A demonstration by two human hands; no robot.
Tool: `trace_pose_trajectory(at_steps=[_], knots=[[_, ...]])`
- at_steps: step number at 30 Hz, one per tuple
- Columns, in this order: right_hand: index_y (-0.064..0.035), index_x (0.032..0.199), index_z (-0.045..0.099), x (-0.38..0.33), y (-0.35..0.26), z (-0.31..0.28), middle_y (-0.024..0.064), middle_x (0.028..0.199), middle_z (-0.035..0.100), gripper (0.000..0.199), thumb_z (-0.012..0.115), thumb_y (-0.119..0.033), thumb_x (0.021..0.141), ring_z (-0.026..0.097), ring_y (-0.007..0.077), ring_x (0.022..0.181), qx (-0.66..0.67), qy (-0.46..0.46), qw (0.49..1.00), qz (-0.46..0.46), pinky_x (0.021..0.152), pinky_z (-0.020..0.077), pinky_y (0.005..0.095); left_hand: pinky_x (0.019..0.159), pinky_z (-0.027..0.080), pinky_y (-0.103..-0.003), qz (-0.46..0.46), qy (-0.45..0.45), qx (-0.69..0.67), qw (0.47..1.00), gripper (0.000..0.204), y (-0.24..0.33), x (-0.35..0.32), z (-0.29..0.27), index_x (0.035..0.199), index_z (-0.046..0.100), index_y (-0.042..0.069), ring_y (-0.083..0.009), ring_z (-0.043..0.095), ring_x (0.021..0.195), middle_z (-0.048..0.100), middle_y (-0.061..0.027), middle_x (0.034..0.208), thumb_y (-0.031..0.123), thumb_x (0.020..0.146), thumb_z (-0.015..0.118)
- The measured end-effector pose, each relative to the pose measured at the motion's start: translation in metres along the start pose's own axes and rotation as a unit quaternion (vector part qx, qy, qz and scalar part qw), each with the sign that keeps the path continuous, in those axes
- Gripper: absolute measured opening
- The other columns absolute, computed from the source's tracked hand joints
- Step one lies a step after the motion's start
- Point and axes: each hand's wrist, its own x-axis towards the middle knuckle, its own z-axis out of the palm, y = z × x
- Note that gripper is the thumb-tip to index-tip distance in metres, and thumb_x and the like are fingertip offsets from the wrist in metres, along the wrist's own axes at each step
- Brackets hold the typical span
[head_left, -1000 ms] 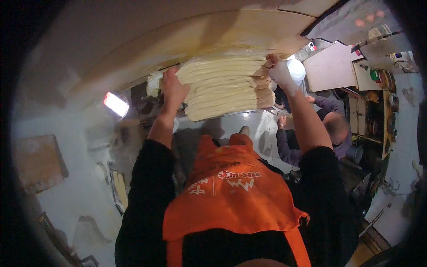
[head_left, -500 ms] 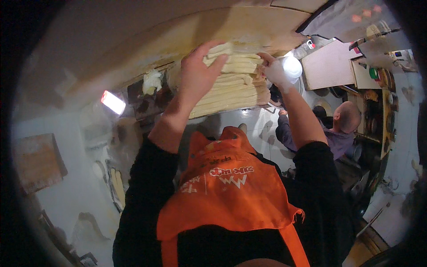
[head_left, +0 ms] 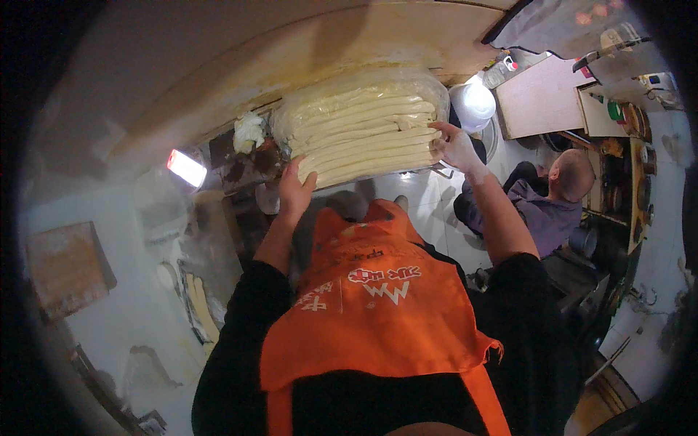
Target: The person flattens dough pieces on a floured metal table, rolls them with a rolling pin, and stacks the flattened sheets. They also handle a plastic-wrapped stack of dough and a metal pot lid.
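— Left hand point(head_left: 297, 190): how is it placed?

— It is raised and pressed, fingers up, against the near left edge of a dough stack point(head_left: 363, 127). The stack is gripped there from below and the side.

— And the right hand point(head_left: 456, 147)?

— It is spread wide and laid against the right end of the same stack, fingers pointing left along the layers. The stack is thus held between both hands.

— Where is the stack found?

— It is held high in front of the chest, above an orange apron point(head_left: 374, 312), close under a pale wooden board point(head_left: 240, 80) that is seen overhead. The stack is made up of long cream-coloured strips laid in layers and is covered with clear film point(head_left: 407, 83).

— What else is seen nearby?

— A white lump point(head_left: 249, 131) is seen just beside the stack's left end. A round white lamp point(head_left: 474, 102) is lit just to the right of the stack. A seated person point(head_left: 549, 203) in a purple top is seen lower right, well apart from the hands. A bright rectangular light point(head_left: 187, 168) is seen at the left.
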Motion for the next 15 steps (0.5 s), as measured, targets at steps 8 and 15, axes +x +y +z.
trace_pose_trajectory(at_steps=[8, 15], knots=[[0.0003, 0.136, 0.06, 0.023, -0.016, -0.032, 0.0237, 0.12, 0.067, 0.064, 0.084, -0.03, 0.084, 0.066, 0.0371, 0.109, -0.181, 0.292, 0.927, -0.151, 0.094, 0.0539, 0.0451, 0.103, 0.048, -0.048, 0.073, 0.171, 0.177, 0.967, 0.066, -0.021, 0.068, -0.031, 0.136, 0.057, 0.002, -0.0416, 0.056, 0.124, 0.063, -0.025, 0.128, 0.033, 0.083, 0.081], [0.002, 0.127, 0.063, 0.083, -0.035, -0.001, 0.0239, 0.122, 0.066, 0.056, 0.083, -0.023, 0.081, 0.065, 0.0402, 0.113, -0.324, 0.306, 0.868, -0.222, 0.097, 0.0532, 0.045, 0.096, 0.051, -0.048, -0.02, 0.095, 0.142, 0.985, 0.049, -0.009, 0.126, -0.035, 0.113, 0.067, -0.001, -0.0432, 0.062, 0.109, 0.065, -0.0252, 0.119, 0.031, 0.08, 0.082]])
